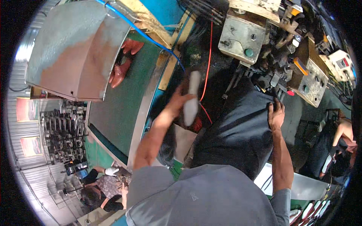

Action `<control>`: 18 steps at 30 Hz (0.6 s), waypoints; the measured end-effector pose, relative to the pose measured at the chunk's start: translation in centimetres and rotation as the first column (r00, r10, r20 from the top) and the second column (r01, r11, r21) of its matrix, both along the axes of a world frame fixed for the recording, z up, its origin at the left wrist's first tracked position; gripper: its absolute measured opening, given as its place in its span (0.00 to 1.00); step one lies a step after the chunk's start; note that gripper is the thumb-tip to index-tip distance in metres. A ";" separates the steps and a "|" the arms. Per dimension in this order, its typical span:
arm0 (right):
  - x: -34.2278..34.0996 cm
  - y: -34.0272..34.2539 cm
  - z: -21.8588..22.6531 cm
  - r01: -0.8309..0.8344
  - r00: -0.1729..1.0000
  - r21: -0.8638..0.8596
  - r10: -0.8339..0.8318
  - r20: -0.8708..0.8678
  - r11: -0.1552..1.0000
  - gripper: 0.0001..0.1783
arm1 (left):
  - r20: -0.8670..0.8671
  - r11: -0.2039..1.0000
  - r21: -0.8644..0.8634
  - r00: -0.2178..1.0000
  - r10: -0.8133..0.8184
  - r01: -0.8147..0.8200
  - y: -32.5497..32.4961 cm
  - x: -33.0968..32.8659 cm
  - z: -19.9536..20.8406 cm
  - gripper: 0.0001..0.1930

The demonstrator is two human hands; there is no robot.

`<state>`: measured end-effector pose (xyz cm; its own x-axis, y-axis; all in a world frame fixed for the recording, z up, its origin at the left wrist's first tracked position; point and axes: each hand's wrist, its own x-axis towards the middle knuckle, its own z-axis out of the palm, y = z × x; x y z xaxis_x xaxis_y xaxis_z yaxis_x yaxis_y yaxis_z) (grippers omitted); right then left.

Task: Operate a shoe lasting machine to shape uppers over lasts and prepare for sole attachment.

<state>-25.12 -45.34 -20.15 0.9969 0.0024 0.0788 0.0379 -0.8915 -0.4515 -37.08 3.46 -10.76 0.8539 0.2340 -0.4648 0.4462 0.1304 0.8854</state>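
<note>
My left hand (178, 102) grips a shoe, its pale grey-white sole (191, 107) turned up toward me. Motion smears the shoe, and its upper is mostly hidden. It is held left of my dark-trousered legs, above the dark floor. My right hand (276, 115) lies on my right knee, fingers stretched over the black trousers (237, 130) and holding nothing. Just beyond that knee are the parts of a grimy machine (279, 77).
At left, reddish-brown boots (120, 72) lie on a green conveyor belt (126, 109) beside a metal housing (75, 56). Control boxes (241, 39) stand ahead. A red hose (209, 64) hangs near the shoe. Co-workers sit lower left (102, 190) and far right (344, 133). White-soled shoes (311, 211) line the lower right.
</note>
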 end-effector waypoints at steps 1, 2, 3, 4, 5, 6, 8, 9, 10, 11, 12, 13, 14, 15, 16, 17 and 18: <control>0.0 0.7 0.2 -0.025 1.000 0.012 0.025 -0.012 1.000 0.31 | 0.067 0.981 0.185 0.997 0.042 -0.054 4.7 -3.2 -2.3 0.52; 0.3 1.5 0.1 -0.046 0.999 0.025 0.047 -0.024 0.999 0.31 | 0.075 0.946 0.306 0.994 0.084 -0.103 9.3 -6.1 -3.4 0.53; 0.6 2.6 0.2 -0.075 0.997 0.033 0.076 -0.024 0.997 0.31 | 0.082 0.891 0.427 0.988 0.131 -0.153 14.1 -9.6 -4.3 0.54; 0.9 5.1 0.2 -0.124 0.991 0.103 0.129 -0.035 0.987 0.32 | 0.116 0.827 0.458 0.944 0.309 -0.327 20.6 -16.0 -5.3 0.58; 0.6 4.5 -0.1 -0.112 0.992 0.102 0.118 -0.055 0.989 0.33 | -0.113 0.460 0.886 0.937 0.331 -0.056 23.5 -17.3 -4.9 0.59; 0.4 1.6 -0.4 -0.065 0.997 0.012 0.066 -0.031 0.998 0.34 | -0.265 0.420 0.905 0.865 0.426 0.070 21.8 -14.3 -5.2 0.57; 0.1 -1.7 -0.9 -0.038 0.999 -0.075 0.039 0.005 0.996 0.34 | -0.292 0.174 0.956 0.820 0.492 0.235 21.7 -14.1 -5.7 0.54; 0.4 -0.6 -1.2 -0.064 0.997 -0.085 0.068 0.040 0.994 0.34 | -0.194 -0.045 0.970 0.868 0.457 0.241 25.1 -18.7 -7.0 0.52; 0.5 1.1 -0.1 -0.045 0.999 -0.009 0.045 -0.010 0.999 0.33 | -0.101 -0.213 0.960 0.937 0.334 0.180 28.1 -23.1 -8.6 0.50; 0.7 2.0 -0.2 -0.021 1.000 0.042 0.022 -0.022 0.999 0.32 | -0.218 -0.167 0.950 0.943 0.252 0.264 33.4 -27.2 -8.2 0.50; 0.4 -0.3 0.3 -0.014 1.000 -0.092 0.016 0.016 0.996 0.32 | -0.140 0.296 0.955 0.925 0.353 0.031 29.9 -26.1 -12.8 0.50; 0.2 0.7 1.4 -0.039 0.999 -0.110 0.035 -0.040 0.993 0.31 | -0.087 0.213 0.977 0.857 0.507 -0.027 29.6 -27.1 -14.0 0.50; -0.2 2.7 1.6 -0.056 0.998 -0.180 0.049 -0.045 0.982 0.30 | -0.200 0.034 0.978 0.865 0.460 0.208 30.1 -28.6 -13.9 0.46; -0.6 4.6 2.4 -0.040 0.995 -0.140 0.027 -0.091 0.989 0.30 | -0.342 0.334 0.921 0.828 0.444 0.201 34.3 -30.9 -11.9 0.42; -0.3 4.3 1.8 -0.027 0.999 -0.130 0.022 -0.042 0.991 0.31 | -0.341 0.370 0.905 0.876 0.342 0.208 32.6 -24.3 -15.3 0.42; -0.3 4.5 1.6 0.021 0.995 -0.098 -0.030 -0.093 0.995 0.33 | -0.396 0.279 0.904 0.880 0.263 0.324 34.6 -24.8 -14.7 0.37; -0.7 4.6 1.6 0.065 0.995 -0.094 -0.072 -0.071 0.993 0.34 | -0.439 0.141 0.898 0.874 0.210 0.418 38.3 -27.1 -11.1 0.33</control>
